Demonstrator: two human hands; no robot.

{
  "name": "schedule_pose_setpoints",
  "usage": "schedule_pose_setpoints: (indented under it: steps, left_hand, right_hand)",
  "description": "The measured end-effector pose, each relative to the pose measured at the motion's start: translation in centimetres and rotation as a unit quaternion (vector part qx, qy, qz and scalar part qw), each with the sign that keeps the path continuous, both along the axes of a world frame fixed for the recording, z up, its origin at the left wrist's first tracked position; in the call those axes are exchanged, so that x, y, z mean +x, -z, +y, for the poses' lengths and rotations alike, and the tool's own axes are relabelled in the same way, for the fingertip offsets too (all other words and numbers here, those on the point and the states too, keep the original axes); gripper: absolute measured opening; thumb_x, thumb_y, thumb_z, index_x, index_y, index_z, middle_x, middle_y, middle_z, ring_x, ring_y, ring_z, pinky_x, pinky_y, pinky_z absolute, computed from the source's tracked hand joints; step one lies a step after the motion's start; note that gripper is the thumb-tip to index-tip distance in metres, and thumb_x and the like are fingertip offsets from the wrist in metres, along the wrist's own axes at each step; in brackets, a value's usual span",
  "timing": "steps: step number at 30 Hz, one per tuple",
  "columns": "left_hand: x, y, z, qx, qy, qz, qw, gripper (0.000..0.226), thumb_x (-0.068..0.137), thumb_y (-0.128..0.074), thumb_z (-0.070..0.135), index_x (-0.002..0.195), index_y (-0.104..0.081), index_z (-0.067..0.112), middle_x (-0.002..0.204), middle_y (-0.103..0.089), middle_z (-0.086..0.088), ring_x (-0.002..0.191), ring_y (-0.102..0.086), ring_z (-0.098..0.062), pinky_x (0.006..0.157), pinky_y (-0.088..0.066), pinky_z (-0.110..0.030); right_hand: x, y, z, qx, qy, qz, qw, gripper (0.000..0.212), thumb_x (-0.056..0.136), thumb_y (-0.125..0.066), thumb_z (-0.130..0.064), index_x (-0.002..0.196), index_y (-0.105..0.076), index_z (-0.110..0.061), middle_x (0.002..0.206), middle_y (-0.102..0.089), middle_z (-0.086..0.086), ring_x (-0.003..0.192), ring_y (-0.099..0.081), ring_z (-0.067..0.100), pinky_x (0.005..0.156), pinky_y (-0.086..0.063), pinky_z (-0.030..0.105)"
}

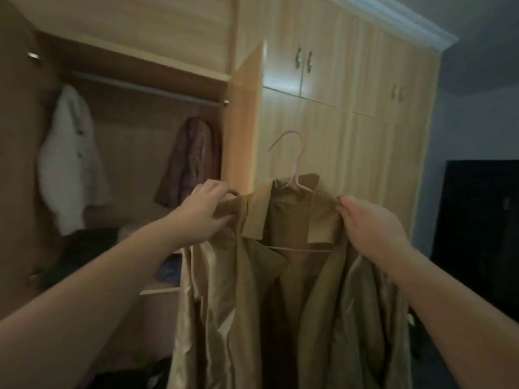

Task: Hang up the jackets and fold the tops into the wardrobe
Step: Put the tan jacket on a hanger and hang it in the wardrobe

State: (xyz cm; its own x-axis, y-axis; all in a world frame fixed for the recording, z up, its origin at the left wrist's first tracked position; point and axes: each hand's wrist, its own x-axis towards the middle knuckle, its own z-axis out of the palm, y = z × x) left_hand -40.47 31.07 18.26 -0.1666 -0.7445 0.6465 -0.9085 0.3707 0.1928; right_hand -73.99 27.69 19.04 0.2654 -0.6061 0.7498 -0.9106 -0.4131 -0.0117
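Left hand (206, 211) and right hand (373, 226) each pinched shoulder of tan jacket (252, 290) on pink hanger (295, 175), held up beside open wardrobe (244, 122).

Dim, warm indoor light; wardrobe (323, 88) doors brightest, right side dark; soft motion blur, wide-angle bending at edges.

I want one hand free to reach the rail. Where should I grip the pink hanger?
Probably the neck of the pink hanger, just under the hook, taken from above: it stands upright clear of the tan jacket, whose shoulders cover the arms.
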Motion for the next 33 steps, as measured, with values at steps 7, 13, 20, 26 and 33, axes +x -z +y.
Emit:
schedule_pose_setpoints:
  steps: [7,13,20,26,33]
  left_hand:
    - [19.6,-0.9,1.9,0.014,-0.188,-0.059,0.98,0.016,0.101,-0.04,0.04,0.097,-0.054,0.038,0.092,-0.065,0.009,0.084,-0.062,-0.019,0.075,-0.053,-0.039]
    - [30.3,-1.7,-0.6,-0.005,-0.224,-0.006,0.975,0.018,0.101,-0.037,0.036,0.1,-0.055,0.035,0.096,-0.066,0.007,0.088,-0.062,-0.021,0.076,-0.05,-0.039]
    - [38.5,-0.6,-6.1,-0.055,-0.258,0.015,0.965,0.013,0.1,-0.04,0.03,0.089,-0.046,0.03,0.083,-0.062,0.004,0.073,-0.055,-0.022,0.06,-0.038,-0.035]
    - [41.7,-1.4,-13.9,-0.067,-0.241,-0.014,0.968,0.015,0.098,-0.044,0.025,0.105,-0.055,0.032,0.101,-0.064,0.008,0.094,-0.061,-0.023,0.07,-0.044,-0.036]
    - [45.4,-6.0,-24.3,0.062,-0.029,0.15,0.986,0.048,0.096,-0.056,0.005,0.136,-0.048,0.028,0.127,-0.062,0.002,0.108,-0.062,0.001,0.089,-0.048,-0.012]
  right_hand:
    - [22.9,-1.7,-4.9,0.014,-0.179,0.024,0.983,0.036,0.103,-0.041,-0.038,0.135,-0.054,-0.027,0.119,-0.068,0.011,0.106,-0.063,0.033,0.084,-0.048,0.035]
    - [35.3,-1.6,-9.7,0.008,-0.214,0.026,0.977,0.025,0.1,-0.037,-0.05,0.086,-0.045,-0.031,0.073,-0.055,-0.011,0.068,-0.056,0.017,0.054,-0.039,0.03]
    - [41.2,-1.1,-18.2,0.188,-0.328,-0.015,0.925,0.028,0.101,-0.043,-0.045,0.126,-0.052,-0.035,0.11,-0.058,-0.019,0.101,-0.057,0.004,0.083,-0.047,0.028]
    - [47.1,-0.1,-26.5,0.023,-0.313,-0.067,0.947,0.022,0.1,-0.047,-0.032,0.079,-0.044,-0.036,0.081,-0.05,-0.013,0.072,-0.051,0.002,0.062,-0.042,0.027]
    - [53.0,-1.9,-37.8,-0.173,-0.232,-0.029,0.957,0.012,0.098,-0.045,-0.035,0.097,-0.051,-0.026,0.084,-0.05,-0.008,0.068,-0.056,0.018,0.049,-0.046,0.037]
